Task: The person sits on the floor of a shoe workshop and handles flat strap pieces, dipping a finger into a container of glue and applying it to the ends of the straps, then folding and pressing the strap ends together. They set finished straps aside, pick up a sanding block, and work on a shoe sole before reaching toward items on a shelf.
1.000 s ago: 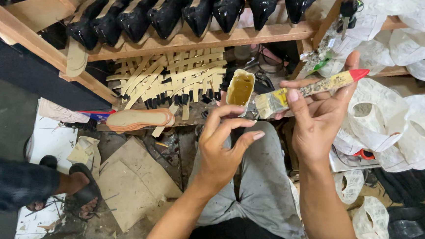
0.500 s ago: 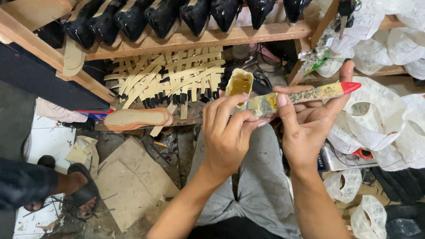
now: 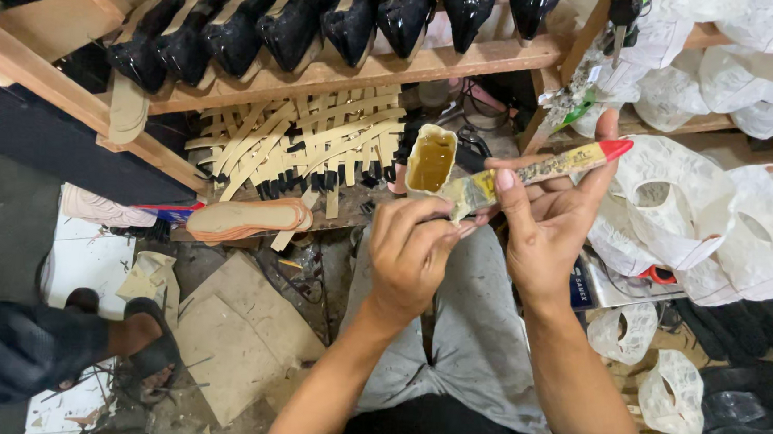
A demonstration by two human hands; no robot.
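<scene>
Evenly lit by soft overhead light; glare on glossy black shoes (image 3: 300, 15); deep shadow at left edge; mild wide-angle distortion; sharp throughout.

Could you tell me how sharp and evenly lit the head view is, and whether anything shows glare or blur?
Head view: the left hand, right hand and glue-smeared brush are sharp and evenly lit; small highlights glint on the glossy black shoes on the wooden rack; the dark sleeve at lower left is soft and blurred; the white pieces at right look bright, nearly washed out.
</scene>
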